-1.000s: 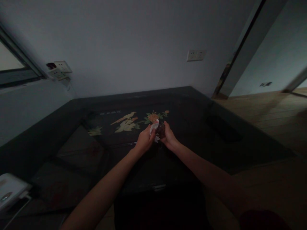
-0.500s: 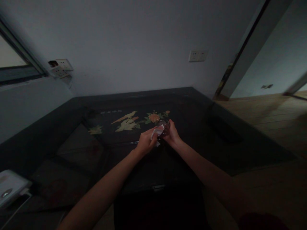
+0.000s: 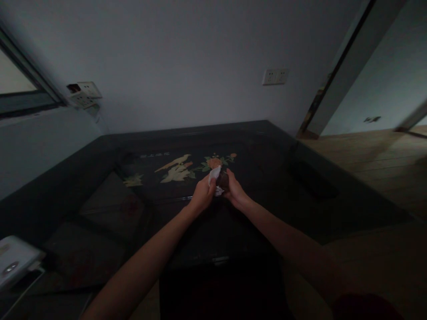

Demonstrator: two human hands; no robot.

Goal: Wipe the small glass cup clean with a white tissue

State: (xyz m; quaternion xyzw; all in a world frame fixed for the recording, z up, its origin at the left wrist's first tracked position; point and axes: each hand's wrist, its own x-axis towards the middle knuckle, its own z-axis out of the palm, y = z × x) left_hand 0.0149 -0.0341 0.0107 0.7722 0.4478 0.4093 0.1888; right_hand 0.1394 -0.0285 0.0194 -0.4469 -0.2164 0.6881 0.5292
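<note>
My left hand (image 3: 202,194) is closed on a crumpled white tissue (image 3: 214,174), pressing it against the near-left side of a small, dark, see-through glass cup (image 3: 223,180). From the other side, my right hand (image 3: 236,191) grips the cup with its fingers curled around it. Both hands meet in front of me, above a dark glossy table (image 3: 187,226). Part of the cup is covered by the tissue and fingers. Dim light blurs its details.
Flower and bird pictures (image 3: 176,171) decorate the tabletop beyond my hands. A white device (image 3: 18,258) with a cable sits at the near left. A dark flat object (image 3: 313,180) lies on the right. Wall sockets (image 3: 275,77) are at the back.
The cup has turned in my right hand, so its round opening no longer faces me. Both hands have shifted slightly left, and the tissue now stands more upright against the cup.
</note>
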